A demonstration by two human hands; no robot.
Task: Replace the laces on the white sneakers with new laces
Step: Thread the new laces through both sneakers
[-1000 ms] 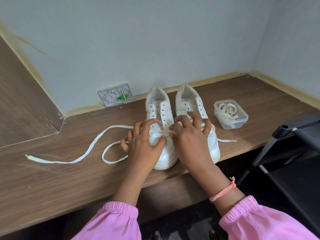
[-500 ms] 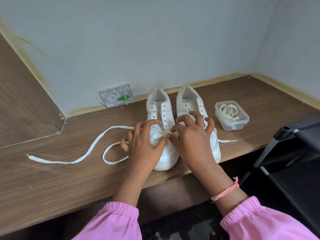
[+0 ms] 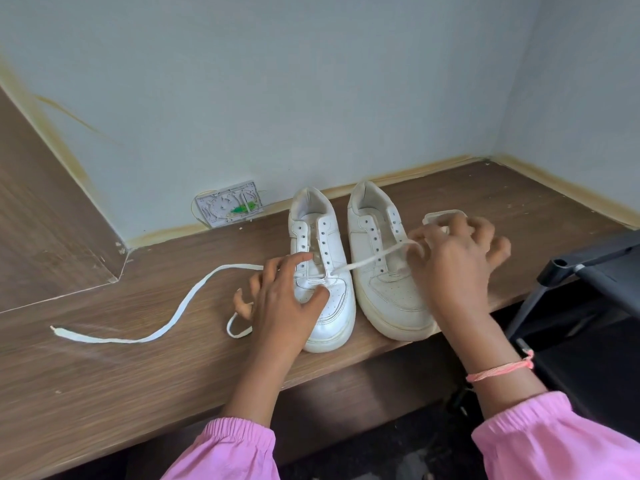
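Since 0.5 s ago, right hand (image 3: pixel 457 268) swung right, fingers pinching the lace (image 3: pixel 374 258) — drawn taut across the right sneaker (image 3: pixel 388 292). On wood surface (image 3: pixel 104 375), left sneaker (image 3: pixel 329 306) under left hand (image 3: pixel 284 303), fingers relaxed. Clear container (image 3: pixel 440 216) mostly hidden — no legible writing.

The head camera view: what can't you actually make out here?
- Plastic container: mostly hidden behind the right hand; contents unseen.
- Lace: its end disappears into that hand's fingers.
- Left sneaker: the left hand covers its near side.
- Wall box: details too small.
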